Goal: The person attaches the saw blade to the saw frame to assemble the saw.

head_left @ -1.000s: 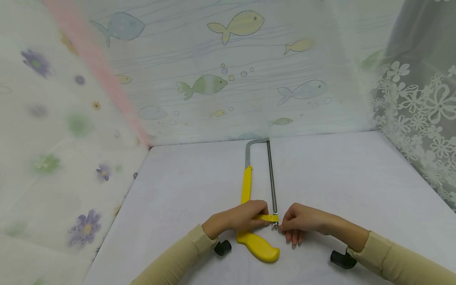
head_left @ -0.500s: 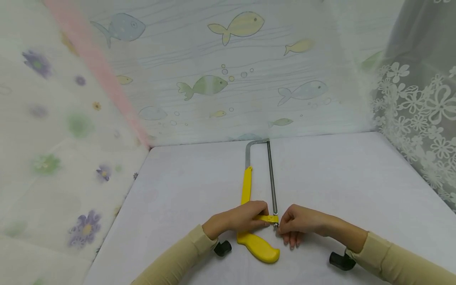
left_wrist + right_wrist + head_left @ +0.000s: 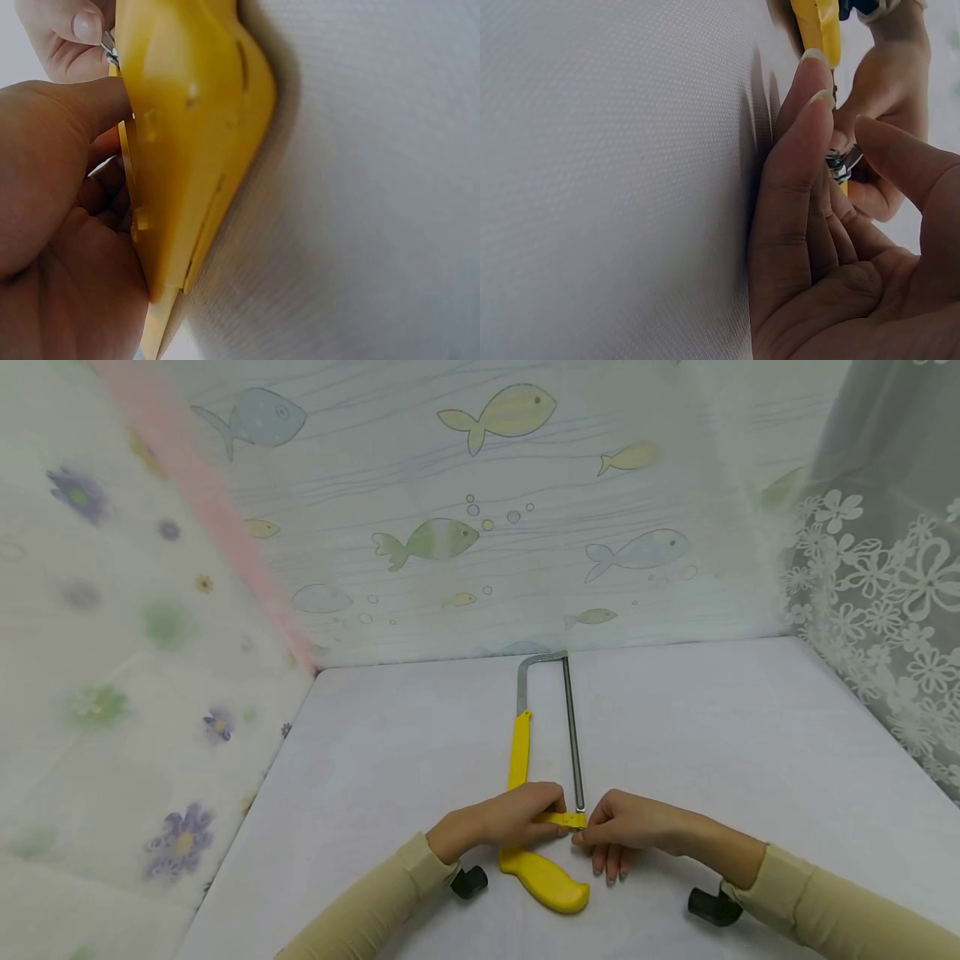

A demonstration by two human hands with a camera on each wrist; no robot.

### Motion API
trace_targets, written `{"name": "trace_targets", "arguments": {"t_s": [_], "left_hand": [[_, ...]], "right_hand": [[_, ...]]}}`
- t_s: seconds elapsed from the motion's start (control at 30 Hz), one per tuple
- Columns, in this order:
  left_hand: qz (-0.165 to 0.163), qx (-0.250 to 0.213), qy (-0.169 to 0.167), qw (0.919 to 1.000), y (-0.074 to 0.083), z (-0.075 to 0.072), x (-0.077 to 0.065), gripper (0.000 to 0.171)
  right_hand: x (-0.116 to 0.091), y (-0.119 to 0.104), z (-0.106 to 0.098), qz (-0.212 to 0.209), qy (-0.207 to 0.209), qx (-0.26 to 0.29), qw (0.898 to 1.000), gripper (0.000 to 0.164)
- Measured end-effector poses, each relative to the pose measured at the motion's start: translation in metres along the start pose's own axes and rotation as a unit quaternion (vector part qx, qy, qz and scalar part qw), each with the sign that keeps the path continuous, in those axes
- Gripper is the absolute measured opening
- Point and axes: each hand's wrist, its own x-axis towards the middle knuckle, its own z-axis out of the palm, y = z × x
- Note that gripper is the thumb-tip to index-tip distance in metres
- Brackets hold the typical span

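Note:
A hacksaw [image 3: 519, 752] with a yellow handle [image 3: 551, 883] and a grey metal bow lies flat on the table, its bow end pointing away from me. Its dark blade [image 3: 573, 735] is fitted along the right side. My left hand [image 3: 517, 814] grips the yellow front arm of the frame near the blade's close end. From the right, my right hand [image 3: 637, 827] pinches the small metal wing nut [image 3: 845, 163] at that end between thumb and forefinger. Its other fingers reach down by the cloth. In the left wrist view, the yellow frame [image 3: 187, 127] hides part of both hands.
A white cloth [image 3: 397, 735] covers the table. Behind it hangs a curtain with fish prints [image 3: 442, 539]; a flowered curtain [image 3: 180, 843] is on the left and a lace one [image 3: 922, 577] on the right. Black wrist cameras [image 3: 714, 906] sit under the sleeves.
My right hand has moved slightly left, its thumb and forefinger closing over the wing nut, which showed uncovered before. Left hand and hacksaw have stayed in place.

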Motion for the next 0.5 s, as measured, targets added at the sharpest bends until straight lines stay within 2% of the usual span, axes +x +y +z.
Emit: {"name": "trace_targets", "arguments": {"t_s": [0.23,0.5], "left_hand": [[0.001,0.000,0.001,1.0000,0.0018,-0.0008,-0.0006,0.011],[-0.005,0.002,0.002,1.0000,0.0029,-0.0007,-0.0008,0.012]], "right_hand": [[-0.0030,-0.0021,-0.0014,0.007,-0.001,-0.003,1.000,0.035],[-0.0063,0.0035,-0.0079,-0.005,-0.001,-0.010,1.000,0.027]]}}
